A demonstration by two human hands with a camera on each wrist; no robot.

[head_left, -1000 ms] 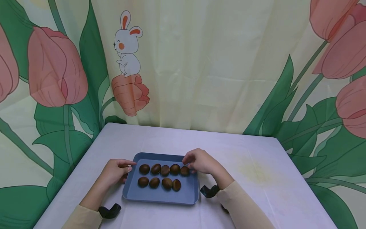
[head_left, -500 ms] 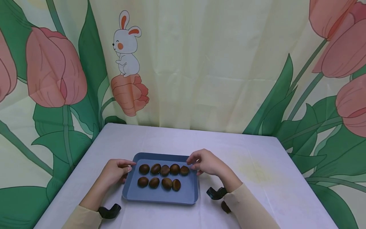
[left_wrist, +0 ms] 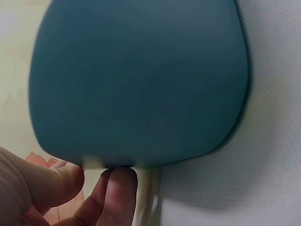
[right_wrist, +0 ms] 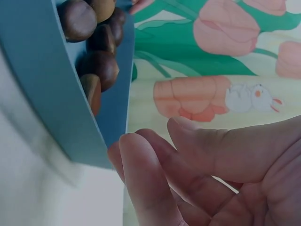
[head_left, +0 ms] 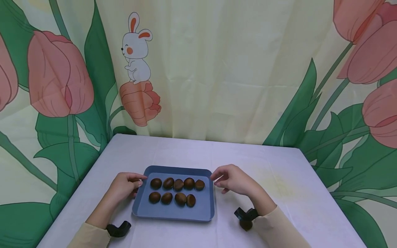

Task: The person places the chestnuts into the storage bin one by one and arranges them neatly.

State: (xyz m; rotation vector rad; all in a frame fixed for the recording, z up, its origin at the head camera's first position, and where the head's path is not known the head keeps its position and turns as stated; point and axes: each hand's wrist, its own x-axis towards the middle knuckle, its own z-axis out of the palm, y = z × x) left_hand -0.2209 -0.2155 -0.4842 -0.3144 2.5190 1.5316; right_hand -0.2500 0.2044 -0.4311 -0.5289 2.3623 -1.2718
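Several brown chestnuts (head_left: 180, 198) lie in two rows in a shallow blue tray (head_left: 167, 213) on the table. My left hand (head_left: 122, 186) is at the tray's left edge; in the left wrist view its thumb and fingertips touch the outer wall (left_wrist: 141, 84) near a corner, without curling round it. Just off the tray's right edge hovers my right hand (head_left: 234, 179), fingers loosely bent. The right wrist view shows nothing between that hand's thumb and fingers (right_wrist: 141, 160), with the chestnuts (right_wrist: 99, 68) beyond the tray wall (right_wrist: 42, 80).
Another chestnut (head_left: 246, 225) sits on the white-covered table (head_left: 192, 151), beside the right wrist camera (head_left: 246, 214). Behind the table hangs a curtain (head_left: 217, 69) printed with tulips and a rabbit. A black camera (head_left: 119, 229) is on the left wrist.
My right hand has drawn away from the rightmost chestnut in the back row, moving right past the tray's edge. The loose chestnut has come out from behind the right sleeve. My left hand stays put.
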